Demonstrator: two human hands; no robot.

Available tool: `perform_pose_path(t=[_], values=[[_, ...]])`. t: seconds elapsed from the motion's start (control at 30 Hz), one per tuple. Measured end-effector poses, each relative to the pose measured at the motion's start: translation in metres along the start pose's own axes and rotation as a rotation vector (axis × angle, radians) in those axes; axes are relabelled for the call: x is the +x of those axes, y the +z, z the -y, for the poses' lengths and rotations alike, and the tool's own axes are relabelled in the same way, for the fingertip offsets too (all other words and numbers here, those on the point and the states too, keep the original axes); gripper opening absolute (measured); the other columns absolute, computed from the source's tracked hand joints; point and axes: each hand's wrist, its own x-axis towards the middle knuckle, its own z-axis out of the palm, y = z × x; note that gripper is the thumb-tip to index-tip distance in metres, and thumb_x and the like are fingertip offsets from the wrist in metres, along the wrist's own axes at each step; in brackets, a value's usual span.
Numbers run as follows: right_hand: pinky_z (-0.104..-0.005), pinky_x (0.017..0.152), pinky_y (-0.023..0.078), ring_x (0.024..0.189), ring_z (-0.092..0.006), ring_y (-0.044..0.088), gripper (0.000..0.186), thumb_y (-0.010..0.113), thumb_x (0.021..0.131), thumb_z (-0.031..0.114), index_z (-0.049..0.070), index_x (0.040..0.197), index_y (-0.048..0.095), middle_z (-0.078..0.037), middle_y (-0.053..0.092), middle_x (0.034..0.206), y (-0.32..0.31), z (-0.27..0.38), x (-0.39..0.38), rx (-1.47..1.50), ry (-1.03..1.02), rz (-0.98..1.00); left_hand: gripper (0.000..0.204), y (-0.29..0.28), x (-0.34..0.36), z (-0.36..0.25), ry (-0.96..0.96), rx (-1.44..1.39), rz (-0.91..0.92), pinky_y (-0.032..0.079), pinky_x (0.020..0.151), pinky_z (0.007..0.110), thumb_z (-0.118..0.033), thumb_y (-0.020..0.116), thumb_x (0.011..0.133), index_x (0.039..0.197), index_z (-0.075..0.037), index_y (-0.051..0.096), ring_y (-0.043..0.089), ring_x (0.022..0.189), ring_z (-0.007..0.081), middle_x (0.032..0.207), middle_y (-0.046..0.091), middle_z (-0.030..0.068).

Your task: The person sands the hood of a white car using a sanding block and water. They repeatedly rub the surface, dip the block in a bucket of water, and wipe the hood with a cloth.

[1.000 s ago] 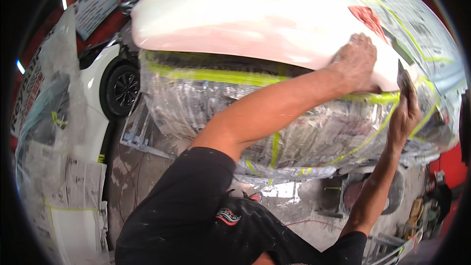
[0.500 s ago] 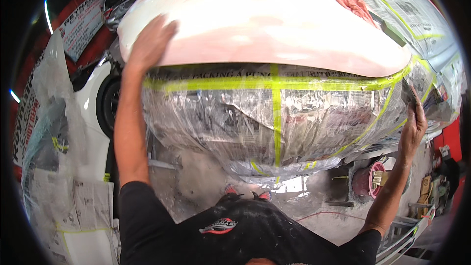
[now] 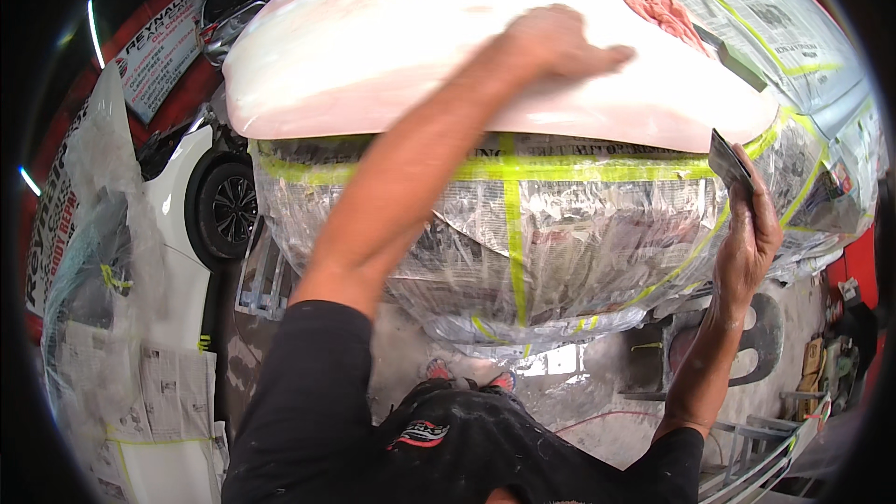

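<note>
A smooth car panel (image 3: 373, 65), white with pinkish patches, spreads out in front of me. My left hand (image 3: 560, 42) is over its middle, slightly blurred, thumb stretched to the right; it appears to lie flat on the surface with nothing visible in it. At the panel's near right edge, my right hand (image 3: 751, 224) grips a thin, dark grey rectangular pad (image 3: 731, 164), held up off the panel. A crumpled salmon-pink cloth (image 3: 667, 17) rests on the panel's right side. Beside it lies a long grey-green strip (image 3: 742, 65).
Below the panel, the car front is masked with newspaper, plastic film (image 3: 448, 252) and yellow-green tape (image 3: 511, 233). Another white car with a dark wheel (image 3: 227, 210) stands at left. A metal frame (image 3: 775, 448) is at lower right, and a red hose (image 3: 607, 415) runs along the floor.
My left hand has swept from the panel's left end to right of its middle. The right hand has shifted left and turned, so the pad's flat face shows.
</note>
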Motion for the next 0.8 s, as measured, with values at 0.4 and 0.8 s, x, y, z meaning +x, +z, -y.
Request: perform_pose_path(t=[0.4,0.8], values=[[-0.0349,0.114,0.042,0.128,-0.0207,0.059,0.037,0.048,0.105,-0.001,-0.005,0.139,0.061,-0.015,0.065,0.137,-0.020,-0.020,-0.010,-0.045,0.106,-0.041,0.083,0.045,-0.033,-0.030,0.185,0.003,-0.381,0.038,0.118,0.047,-0.066,0.058,0.094,0.131,0.008,0.059,0.051,0.137,0.0377,0.142,0.056,0.0283],[-0.0301,0.100,0.050,0.114,-0.0158,0.064,0.038,0.052,0.102,-0.001,-0.002,0.138,0.062,-0.010,0.068,0.127,0.020,0.011,0.020,-0.016,0.079,0.059,0.092,0.017,-0.178,0.181,-0.073,0.349,-0.583,0.028,0.124,0.047,-0.075,0.026,0.101,0.152,0.000,0.046,0.039,0.149,0.0370,0.156,0.047,0.0224]])
